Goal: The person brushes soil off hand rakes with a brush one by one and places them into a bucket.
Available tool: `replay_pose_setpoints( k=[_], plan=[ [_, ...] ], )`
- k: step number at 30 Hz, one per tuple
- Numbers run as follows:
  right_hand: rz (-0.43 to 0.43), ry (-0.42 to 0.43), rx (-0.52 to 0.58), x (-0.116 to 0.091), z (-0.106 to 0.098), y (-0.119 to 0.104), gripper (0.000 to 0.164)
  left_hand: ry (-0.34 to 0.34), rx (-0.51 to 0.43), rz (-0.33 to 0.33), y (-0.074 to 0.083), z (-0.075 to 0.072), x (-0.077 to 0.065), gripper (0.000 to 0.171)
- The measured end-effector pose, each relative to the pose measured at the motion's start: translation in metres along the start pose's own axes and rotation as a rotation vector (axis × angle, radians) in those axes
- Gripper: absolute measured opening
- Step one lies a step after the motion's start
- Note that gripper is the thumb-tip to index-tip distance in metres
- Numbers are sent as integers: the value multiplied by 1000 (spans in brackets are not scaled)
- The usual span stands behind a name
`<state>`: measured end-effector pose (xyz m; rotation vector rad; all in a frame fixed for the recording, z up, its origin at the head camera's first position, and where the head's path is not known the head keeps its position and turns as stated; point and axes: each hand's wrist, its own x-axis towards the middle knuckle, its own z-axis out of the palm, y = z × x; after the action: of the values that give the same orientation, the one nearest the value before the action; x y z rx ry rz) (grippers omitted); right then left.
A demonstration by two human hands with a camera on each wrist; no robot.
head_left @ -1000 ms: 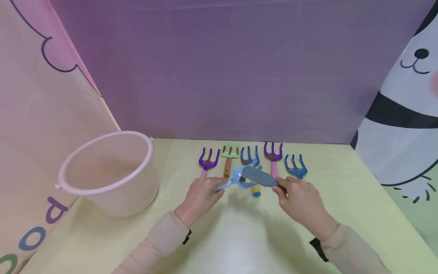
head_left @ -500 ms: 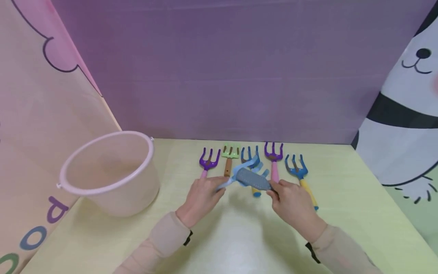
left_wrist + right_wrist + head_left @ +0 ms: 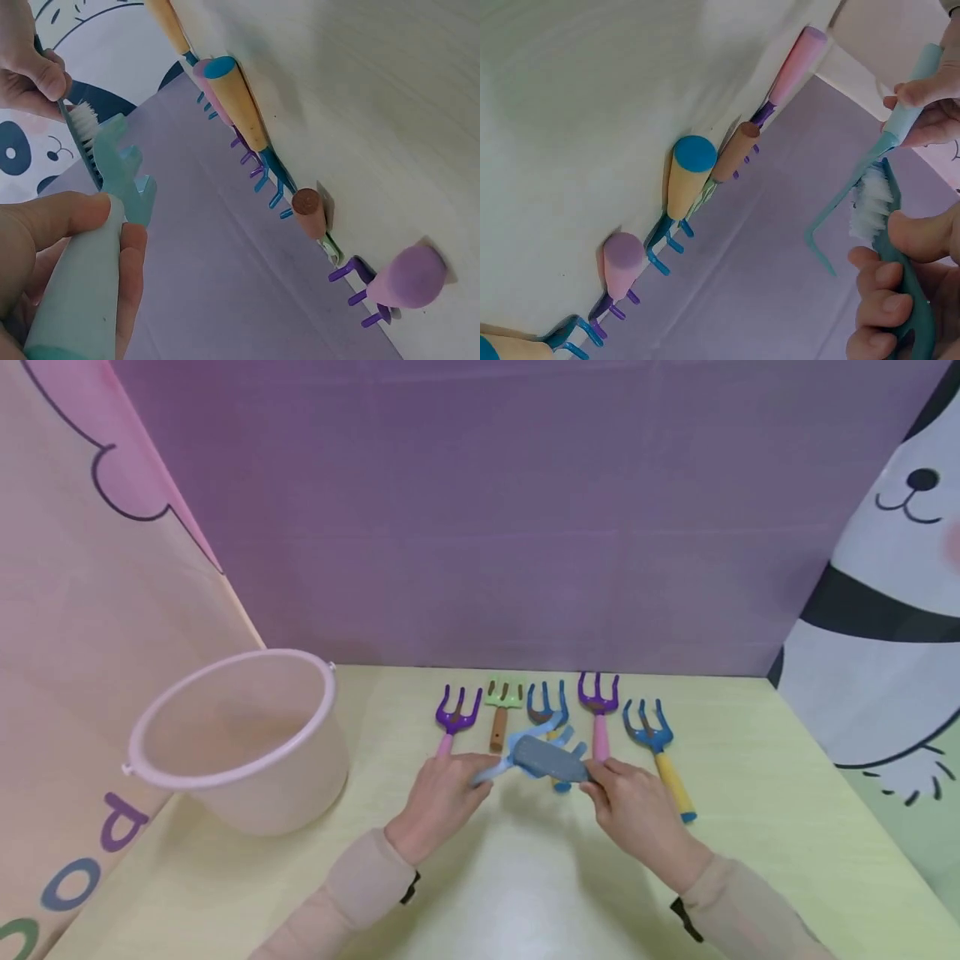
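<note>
My left hand point(image 3: 442, 797) grips a light blue hand fork point(image 3: 124, 180) by its handle, with the prongs pointing right, held above the table. My right hand point(image 3: 645, 818) holds a blue-grey scrubbing brush point(image 3: 551, 760) by its handle. In the right wrist view the brush's white bristles point(image 3: 871, 202) lie against the fork near the base of its head. From the head view, the brush's back covers part of the fork. The left wrist view shows the right hand point(image 3: 34, 71) at the upper left, thumb along the brush.
A pink bucket point(image 3: 277, 797) stands at the left. Behind the hands lie a purple fork point(image 3: 456, 718), a green rake point(image 3: 504, 693) with a brown handle, a blue fork point(image 3: 542, 700), another purple fork point(image 3: 598, 703) and a yellow-handled blue fork point(image 3: 652, 739). A purple backdrop point(image 3: 487, 527) borders the table.
The right hand and brush have shifted left and slightly down across the fork, uncovering the yellow handle of the rightmost fork. My left hand has stayed almost in place.
</note>
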<state>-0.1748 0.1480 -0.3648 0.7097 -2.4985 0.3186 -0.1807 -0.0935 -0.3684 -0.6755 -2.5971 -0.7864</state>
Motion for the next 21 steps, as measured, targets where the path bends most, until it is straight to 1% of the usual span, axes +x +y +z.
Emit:
replay_pose_setpoints(
  k=[5, 9, 11, 14, 16, 19, 21],
  plan=[
    [45, -11, 66, 1, 2, 0, 20, -23, -1, -21, -3, 1, 1, 26],
    [97, -36, 112, 3, -2, 0, 23, -25, 8, -22, -4, 2, 1, 26],
    [137, -62, 136, 4, -4, 0, 25, -32, -1, -30, -5, 2, 1, 27],
    [179, -81, 148, 3, -7, 2, 28, -47, -2, -40, -7, 2, 1, 27],
    [185, -79, 141, 2, -8, 4, 29, -45, -1, -41, -9, 3, 0, 27],
    [157, -42, 117, 1, -9, 6, 30, -33, 3, -32, -12, 3, -2, 27],
    [156, -29, 124, 1, -11, 8, 30, -24, 4, -31, -13, 2, -5, 27]
  ],
)
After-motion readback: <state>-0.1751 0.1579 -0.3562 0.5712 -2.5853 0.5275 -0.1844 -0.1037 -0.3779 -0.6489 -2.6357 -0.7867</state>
